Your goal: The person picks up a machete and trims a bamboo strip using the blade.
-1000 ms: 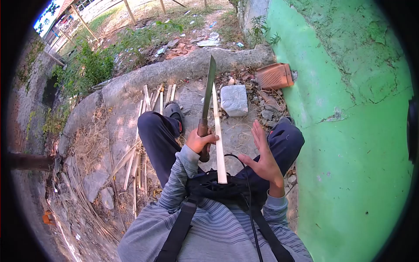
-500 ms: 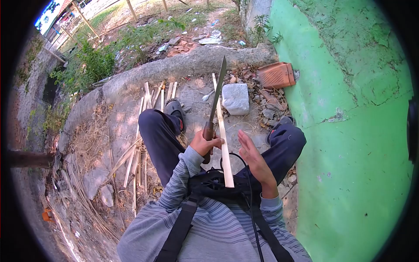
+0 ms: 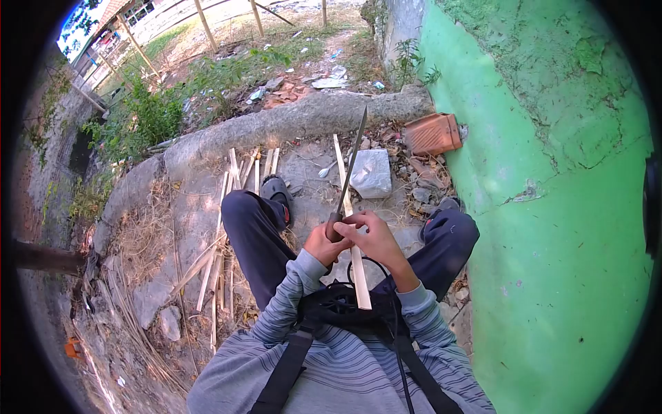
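Note:
My left hand (image 3: 324, 247) is closed around the brown handle of a machete (image 3: 354, 153), whose long blade points up and away from me. A long, pale wooden strip (image 3: 359, 279) runs beside it, its near end close to my waist. Across the middle of that strip lies my right hand (image 3: 376, 243), fingers bent and pinched over it. The right fingertips reach the machete handle and the left hand; their exact hold is partly hidden.
Beyond my hands sits a pale stone block (image 3: 371, 174). Several split wooden strips (image 3: 209, 276) lie by my left leg. A terracotta brick (image 3: 433, 134) rests against the green wall (image 3: 552, 276). A low concrete ledge (image 3: 276, 121) crosses ahead.
My right hand, open and apart before, has moved left and closed over the strip beside my left hand. The machete leans slightly further right. The whole view has shifted a little.

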`<state>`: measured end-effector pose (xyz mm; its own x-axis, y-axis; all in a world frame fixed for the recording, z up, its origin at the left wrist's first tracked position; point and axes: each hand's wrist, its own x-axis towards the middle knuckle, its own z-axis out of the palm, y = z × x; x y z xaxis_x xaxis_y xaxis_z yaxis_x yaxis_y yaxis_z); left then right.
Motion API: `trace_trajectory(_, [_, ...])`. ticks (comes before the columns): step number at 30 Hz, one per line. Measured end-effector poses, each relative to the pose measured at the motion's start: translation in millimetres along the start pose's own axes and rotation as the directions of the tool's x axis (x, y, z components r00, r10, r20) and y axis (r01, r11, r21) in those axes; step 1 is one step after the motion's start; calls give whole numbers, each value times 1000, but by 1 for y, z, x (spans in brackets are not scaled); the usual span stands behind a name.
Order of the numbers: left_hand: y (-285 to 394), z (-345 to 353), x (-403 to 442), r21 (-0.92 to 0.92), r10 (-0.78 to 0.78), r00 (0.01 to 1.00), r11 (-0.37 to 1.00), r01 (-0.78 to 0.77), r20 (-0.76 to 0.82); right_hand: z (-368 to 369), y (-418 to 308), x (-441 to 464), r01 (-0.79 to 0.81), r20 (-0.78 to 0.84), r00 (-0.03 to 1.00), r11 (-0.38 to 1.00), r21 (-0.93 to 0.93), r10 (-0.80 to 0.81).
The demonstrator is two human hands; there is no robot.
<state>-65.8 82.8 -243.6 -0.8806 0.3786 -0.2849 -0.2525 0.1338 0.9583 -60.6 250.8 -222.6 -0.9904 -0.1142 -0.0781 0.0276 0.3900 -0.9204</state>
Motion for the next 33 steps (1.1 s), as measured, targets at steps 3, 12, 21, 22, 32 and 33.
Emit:
trace_trajectory(3, [1,-1,-2,20,-2,1000,1000,2,-7,2,5,0,-16,7,1000,999,-43,16])
trace_trajectory(12, [-13,8,7,84,153,988,984,-154,23,8,6,-5,0,-99,995,1000,4,0])
trace_trajectory(21, [-12,8,10,23,-11,999,1000,10,41,16,24,-3,-66,2,997,912,405,72])
trace_trajectory(22, [-14,9,10,17,-12,999,1000,12,33,14,23,-2,-70,10,997,913,402,72])
trace_trajectory(32, [-44,10,13,233,175,978,952,-198,115,5,13,16,57,-144,989,765,641,46])
trace_trajectory(33, [-40,9,9,225,169,979,956,-191,114,2,10,20,46,-138,989,768,638,55])
